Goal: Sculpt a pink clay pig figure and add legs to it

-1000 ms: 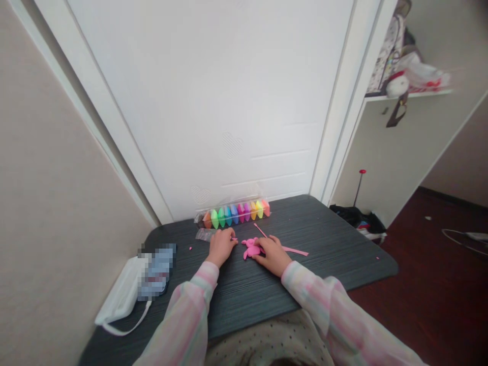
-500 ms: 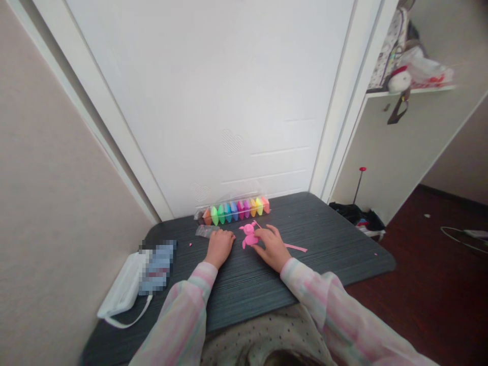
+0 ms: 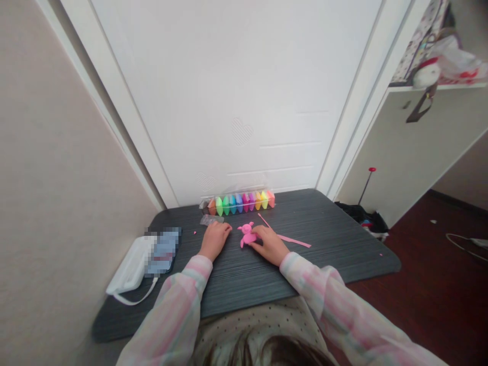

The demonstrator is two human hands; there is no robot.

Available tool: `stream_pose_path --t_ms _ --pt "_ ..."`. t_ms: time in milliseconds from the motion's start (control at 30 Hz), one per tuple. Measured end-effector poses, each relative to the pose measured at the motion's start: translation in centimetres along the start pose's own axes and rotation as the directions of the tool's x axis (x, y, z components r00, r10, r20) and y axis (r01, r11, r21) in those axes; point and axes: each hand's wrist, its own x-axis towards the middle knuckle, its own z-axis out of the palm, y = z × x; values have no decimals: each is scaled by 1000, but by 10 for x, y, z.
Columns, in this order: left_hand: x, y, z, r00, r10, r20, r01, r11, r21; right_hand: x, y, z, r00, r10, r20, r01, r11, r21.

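Note:
A small pink clay figure (image 3: 247, 235) with rounded ears and limbs lies on the dark table. My right hand (image 3: 270, 245) has its thumb and fingers around the figure's right side, covering part of it. To the left, my left hand (image 3: 214, 241) rests on the table with its fingers curled together. Whatever they may hold is hidden. Behind my right hand lies a slim pink strip (image 3: 295, 240), broader at its right end. A clear plastic piece (image 3: 212, 219) sits just beyond my left hand, and a tiny pink bit (image 3: 194, 233) lies left of it.
A row of coloured clay packs (image 3: 242, 202) in clear packaging stands at the back against the white door (image 3: 236, 91). At the left are a white device (image 3: 131, 264) with a cable and a blurred blue item (image 3: 164, 252). The table's right edge borders the dark red floor (image 3: 419, 284).
My right hand's fingers have drawn in closer around the clay figure, uncovering more of the pink strip behind. My left hand stays beside it. The whole view has shifted slightly.

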Motion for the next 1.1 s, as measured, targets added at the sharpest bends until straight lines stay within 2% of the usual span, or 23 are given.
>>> stream_pose_path --t_ms 233,367,533,700,933,1100 --pt "2 3 3 997 80 3 -79 983 168 0 4 6 994 107 27 -107 994 -17" --pt "0 3 1 991 123 -51 -109 969 223 -5 12 -4 983 161 -86 -161 987 13" --pt "0 3 2 979 158 -129 -118 956 268 -5 26 -12 926 259 -274 -255 966 49" --pt "3 2 4 978 175 -115 -136 948 289 -3 29 -8 911 271 -312 -263 962 66" --pt "-3 2 -3 987 100 -128 -68 970 233 -3 23 -5 918 232 -323 -213 973 93" --pt "-11 5 -8 984 -33 -175 38 999 25 -2 17 -3 924 197 -327 -165 979 123"
